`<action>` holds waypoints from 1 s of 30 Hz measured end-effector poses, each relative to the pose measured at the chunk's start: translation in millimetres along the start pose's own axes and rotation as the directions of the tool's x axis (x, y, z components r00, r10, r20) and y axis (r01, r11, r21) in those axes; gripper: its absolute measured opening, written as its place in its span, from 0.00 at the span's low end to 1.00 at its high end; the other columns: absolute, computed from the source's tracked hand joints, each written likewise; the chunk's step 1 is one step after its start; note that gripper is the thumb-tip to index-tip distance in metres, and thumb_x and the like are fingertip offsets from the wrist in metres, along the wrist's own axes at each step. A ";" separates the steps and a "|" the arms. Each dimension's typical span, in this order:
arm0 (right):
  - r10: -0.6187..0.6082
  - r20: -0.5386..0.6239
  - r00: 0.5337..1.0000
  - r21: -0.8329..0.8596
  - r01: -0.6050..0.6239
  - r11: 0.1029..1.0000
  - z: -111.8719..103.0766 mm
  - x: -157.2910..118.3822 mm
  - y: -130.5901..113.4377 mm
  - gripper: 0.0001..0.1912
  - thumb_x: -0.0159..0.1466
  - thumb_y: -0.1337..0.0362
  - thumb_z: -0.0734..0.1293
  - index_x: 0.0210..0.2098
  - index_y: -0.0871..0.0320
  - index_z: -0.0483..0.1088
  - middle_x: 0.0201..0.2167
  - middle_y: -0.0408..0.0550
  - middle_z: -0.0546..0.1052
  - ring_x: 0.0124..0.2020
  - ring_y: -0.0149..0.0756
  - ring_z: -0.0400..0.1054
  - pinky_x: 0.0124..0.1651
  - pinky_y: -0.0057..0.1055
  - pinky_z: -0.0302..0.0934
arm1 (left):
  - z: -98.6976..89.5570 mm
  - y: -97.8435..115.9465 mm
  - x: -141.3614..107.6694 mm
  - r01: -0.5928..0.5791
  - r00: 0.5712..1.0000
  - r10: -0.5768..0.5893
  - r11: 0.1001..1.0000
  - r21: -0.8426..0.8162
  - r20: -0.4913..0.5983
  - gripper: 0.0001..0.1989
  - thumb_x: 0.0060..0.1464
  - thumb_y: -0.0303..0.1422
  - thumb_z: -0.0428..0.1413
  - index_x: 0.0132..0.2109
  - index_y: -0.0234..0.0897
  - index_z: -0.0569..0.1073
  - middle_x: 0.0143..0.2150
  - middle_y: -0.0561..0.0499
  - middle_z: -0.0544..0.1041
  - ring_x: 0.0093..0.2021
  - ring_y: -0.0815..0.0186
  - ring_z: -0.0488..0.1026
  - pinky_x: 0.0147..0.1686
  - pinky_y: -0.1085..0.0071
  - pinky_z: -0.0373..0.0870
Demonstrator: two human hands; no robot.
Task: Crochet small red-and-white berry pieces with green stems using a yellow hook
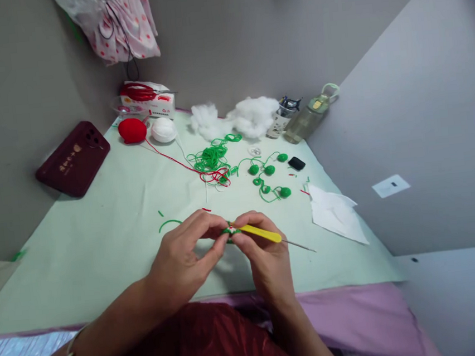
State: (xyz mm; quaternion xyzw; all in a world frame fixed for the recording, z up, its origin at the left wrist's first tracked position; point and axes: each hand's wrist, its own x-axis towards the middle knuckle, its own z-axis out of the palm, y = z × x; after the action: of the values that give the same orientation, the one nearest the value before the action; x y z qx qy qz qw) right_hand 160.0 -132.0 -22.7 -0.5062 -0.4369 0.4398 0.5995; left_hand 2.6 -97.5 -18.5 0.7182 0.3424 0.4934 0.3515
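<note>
My left hand (188,255) pinches a small crocheted piece (231,231) of green, white and red yarn between thumb and fingers. On its other side, my right hand (268,259) is closed with the thumb and index finger at the piece. A crochet hook (263,233) with a yellow handle lies in the right hand, its thin metal end pointing right and down. Fingertips hide part of the crocheted piece. Just beyond the left hand, a short green yarn scrap (168,224) lies on the table.
A tangle of green yarn (210,158) lies mid-table, with small green crocheted balls (269,170) to its right. Behind are a red yarn ball (132,130), a white yarn ball (163,130), white stuffing (252,118) and a bottle (307,118). A phone (74,160) leans at left; white paper (335,213) lies right.
</note>
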 end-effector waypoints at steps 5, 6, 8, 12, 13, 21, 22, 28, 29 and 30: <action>0.030 0.043 0.999 -0.009 -0.029 1.000 2.3 -0.3 -4.9 0.06 0.59 0.65 0.77 0.35 0.53 0.78 0.32 0.40 0.79 0.33 0.31 0.74 0.39 0.28 0.70 | -2.6 2.3 2.9 0.310 0.950 -0.305 0.920 -0.239 0.058 0.01 0.60 0.29 0.60 0.39 0.39 0.76 0.33 0.54 0.82 0.33 0.68 0.81 0.37 0.74 0.81; 0.045 0.038 0.998 -0.003 -0.045 0.999 2.4 -0.4 -4.7 0.04 0.60 0.64 0.76 0.34 0.54 0.78 0.31 0.41 0.79 0.32 0.31 0.74 0.38 0.28 0.70 | -2.7 2.8 3.4 0.365 0.931 -0.355 0.881 -0.300 0.089 0.00 0.60 0.30 0.60 0.39 0.39 0.76 0.33 0.54 0.82 0.33 0.68 0.82 0.36 0.74 0.81; 0.066 0.027 0.997 0.006 -0.066 0.998 2.4 -0.5 -3.7 0.04 0.61 0.63 0.75 0.35 0.54 0.78 0.29 0.41 0.80 0.29 0.31 0.73 0.36 0.29 0.70 | -2.5 2.6 3.9 0.422 0.907 -0.395 0.831 -0.363 0.150 0.02 0.61 0.32 0.61 0.40 0.39 0.76 0.34 0.54 0.82 0.34 0.67 0.82 0.37 0.72 0.82; -0.001 -0.018 1.000 -0.076 -0.001 0.997 2.6 0.6 -0.1 0.03 0.63 0.62 0.74 0.35 0.54 0.78 0.30 0.42 0.79 0.31 0.31 0.72 0.36 0.29 0.68 | -2.1 -0.9 2.0 0.337 0.939 -0.311 0.920 -0.201 0.149 0.03 0.62 0.32 0.60 0.43 0.40 0.76 0.38 0.52 0.82 0.38 0.65 0.82 0.42 0.69 0.81; -0.027 -0.026 0.999 -0.114 0.024 0.993 2.6 0.8 1.1 0.03 0.63 0.62 0.74 0.35 0.54 0.78 0.30 0.42 0.79 0.32 0.32 0.72 0.37 0.29 0.67 | -2.2 -1.9 1.1 0.271 0.959 -0.255 0.953 -0.136 0.125 0.03 0.62 0.31 0.61 0.43 0.41 0.77 0.39 0.52 0.82 0.38 0.65 0.81 0.43 0.69 0.81; -0.125 0.074 0.989 -0.238 0.139 0.961 -0.8 -3.6 6.6 0.02 0.68 0.61 0.73 0.39 0.51 0.79 0.35 0.43 0.78 0.38 0.34 0.73 0.44 0.33 0.67 | -8.4 -0.5 2.5 0.101 0.993 -0.098 0.994 -0.035 0.067 0.04 0.62 0.28 0.59 0.40 0.40 0.79 0.36 0.50 0.83 0.36 0.64 0.80 0.40 0.70 0.77; -0.125 0.093 0.988 -0.226 0.143 0.964 -1.0 -4.3 5.5 0.02 0.67 0.62 0.73 0.41 0.51 0.79 0.36 0.44 0.79 0.39 0.35 0.74 0.45 0.34 0.67 | -9.2 0.2 3.3 0.169 0.984 -0.163 0.981 -0.097 0.066 0.02 0.62 0.30 0.60 0.39 0.40 0.79 0.36 0.51 0.83 0.36 0.64 0.80 0.39 0.71 0.77; -0.065 0.074 0.995 -0.075 0.071 0.995 0.7 -3.9 -7.0 0.03 0.64 0.65 0.75 0.38 0.52 0.79 0.36 0.44 0.80 0.36 0.34 0.75 0.42 0.32 0.71 | -10.6 -2.3 4.2 0.515 0.856 -0.448 0.699 -0.496 0.259 0.06 0.62 0.36 0.64 0.40 0.39 0.77 0.32 0.55 0.80 0.33 0.66 0.81 0.39 0.71 0.79; -0.044 0.065 0.997 -0.057 0.048 0.997 0.8 -3.5 -8.6 0.03 0.64 0.64 0.75 0.38 0.52 0.79 0.35 0.44 0.80 0.35 0.34 0.75 0.40 0.32 0.71 | -10.5 -3.6 4.0 0.520 0.853 -0.446 0.675 -0.523 0.272 0.06 0.61 0.35 0.65 0.41 0.39 0.77 0.32 0.55 0.80 0.33 0.66 0.81 0.39 0.71 0.79; -0.030 0.059 0.998 -0.052 0.033 0.998 0.8 -3.2 -9.8 0.03 0.63 0.63 0.76 0.37 0.52 0.79 0.34 0.44 0.80 0.34 0.34 0.74 0.40 0.32 0.71 | -10.3 -4.9 3.8 0.520 0.853 -0.439 0.660 -0.542 0.283 0.06 0.61 0.35 0.65 0.41 0.39 0.78 0.34 0.54 0.81 0.34 0.66 0.81 0.40 0.71 0.79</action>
State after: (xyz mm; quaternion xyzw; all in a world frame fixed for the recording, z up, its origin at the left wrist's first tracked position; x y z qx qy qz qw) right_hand 159.3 -136.0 -13.2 -0.5019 -0.4735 0.4332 0.5799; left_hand -6.9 -90.1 -18.0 0.4826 0.3221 0.4185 0.6988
